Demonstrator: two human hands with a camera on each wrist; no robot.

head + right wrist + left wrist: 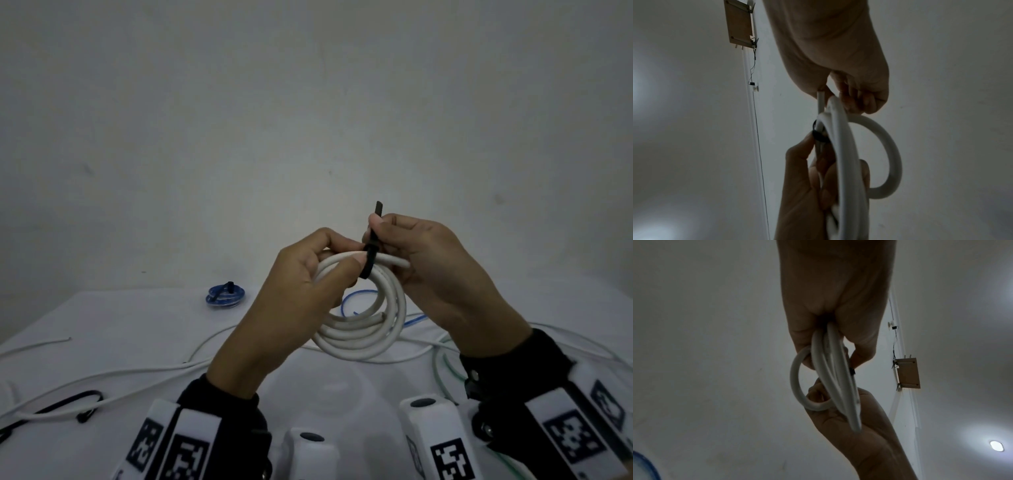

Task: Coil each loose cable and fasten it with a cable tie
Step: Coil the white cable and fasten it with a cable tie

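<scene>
At the far left, a blue coil [225, 296] already bound with a dark tie is seen lying on the table [102, 318], well apart from both hands; loose white and black cables [82, 407] are spread below it.

The white coil [363, 329] is held up above the table, between the two hands. Its upper left arc is gripped by the left hand [291, 291], with the fingers curled round the bundled turns and the thumb pressed on top, just beside the tie. In the left wrist view the turns are seen gathered into that fist, edge-on.

The black cable tie [369, 260] is wrapped across the top of the coil, immediately right of the left thumb. Its free tail is stood almost upright, rising from the wrap toward the wall, and is pinched between thumb and forefinger of the right hand [431, 274], whose other fingers are curled behind the coil. The tail's tip is seen above those fingertips.

The tail's long axis is thus set across the cable's run, and the right hand is the nearer to it. Tightening is judged to call for a pull along that upright line while the coil is braced by the left hand; whether the tie is yet cinched cannot be told.
</scene>
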